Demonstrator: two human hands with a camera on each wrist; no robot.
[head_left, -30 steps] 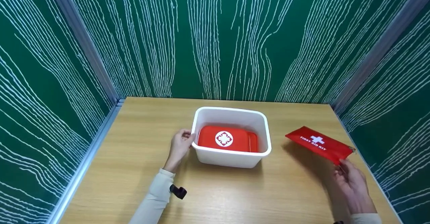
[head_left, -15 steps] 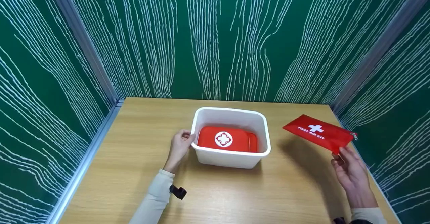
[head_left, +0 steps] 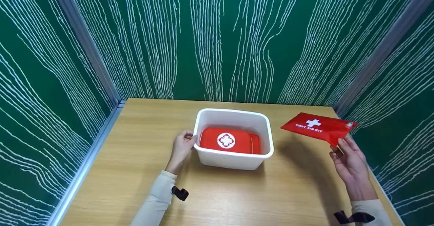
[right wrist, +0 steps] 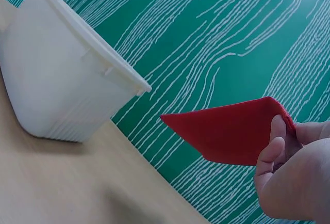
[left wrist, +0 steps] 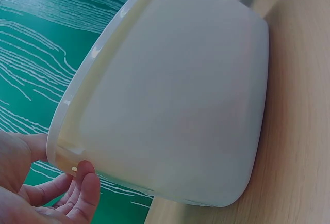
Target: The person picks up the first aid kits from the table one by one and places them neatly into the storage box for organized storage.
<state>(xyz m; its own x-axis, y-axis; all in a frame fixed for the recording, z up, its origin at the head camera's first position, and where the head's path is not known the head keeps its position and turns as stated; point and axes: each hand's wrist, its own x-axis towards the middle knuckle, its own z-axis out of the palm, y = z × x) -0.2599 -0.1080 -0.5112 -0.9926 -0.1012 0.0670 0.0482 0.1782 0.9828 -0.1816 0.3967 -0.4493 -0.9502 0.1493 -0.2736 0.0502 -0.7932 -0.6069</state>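
Observation:
A white plastic bin (head_left: 234, 161) stands on the table, with a red case (head_left: 239, 139) bearing a white round cross emblem lying inside. Another red edge shows beside that case, mostly hidden beneath it. My left hand (head_left: 182, 148) pinches the bin's left rim between thumb and fingers; the left wrist view shows the thumb over the rim and fingertips under it. My right hand (head_left: 351, 161) holds a flat red pouch (head_left: 317, 127) printed "FIRST AID KIT" by its near right corner. The pouch is in the air to the right of the bin, its shadow on the table below.
The wooden table (head_left: 217, 199) ends at green walls with white wavy lines (head_left: 234, 43) at the back and both sides. Grey metal posts (head_left: 88, 46) stand at the back corners. Dark straps (head_left: 179, 193) sit on both wrists.
My right hand has lifted the red pouch up and slightly leftward, toward the bin, turning it flatter. My left hand and the bin have stayed in place.

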